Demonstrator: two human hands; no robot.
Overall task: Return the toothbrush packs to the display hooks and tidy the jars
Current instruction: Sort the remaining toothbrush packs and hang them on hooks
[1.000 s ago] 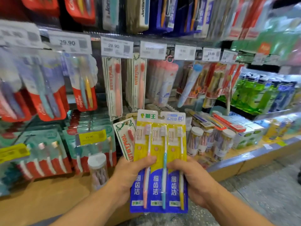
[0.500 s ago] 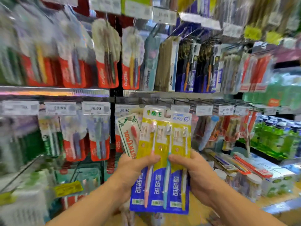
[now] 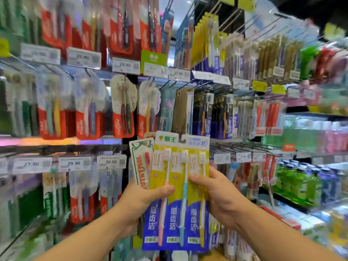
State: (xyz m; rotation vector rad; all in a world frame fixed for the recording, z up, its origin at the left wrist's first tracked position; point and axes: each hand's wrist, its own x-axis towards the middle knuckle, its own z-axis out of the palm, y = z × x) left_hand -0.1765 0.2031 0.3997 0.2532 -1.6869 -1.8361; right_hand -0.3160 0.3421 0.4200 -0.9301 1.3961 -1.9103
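I hold a yellow and blue three-brush toothbrush pack (image 3: 180,187) upright in front of the shelving, with both hands on it. My left hand (image 3: 143,200) grips its left edge with the thumb across the front. The same hand also holds a white pack with green trim and a red brush (image 3: 140,162), fanned out behind to the left. My right hand (image 3: 216,196) pinches the right edge. Matching yellow and blue packs (image 3: 205,40) hang on hooks at the upper middle. No jars show clearly.
Rows of display hooks carry red toothbrush packs (image 3: 86,117) at left and dark packs (image 3: 211,115) at centre. Price tags (image 3: 126,65) line the shelf rails. Green mouthwash bottles (image 3: 293,183) stand at lower right. Bare hook prongs (image 3: 235,146) jut out just right of the pack.
My view has swung upward from the low shelf with the jars to the upper hook rows. Both hands have raised the packs with it, keeping the same grip.
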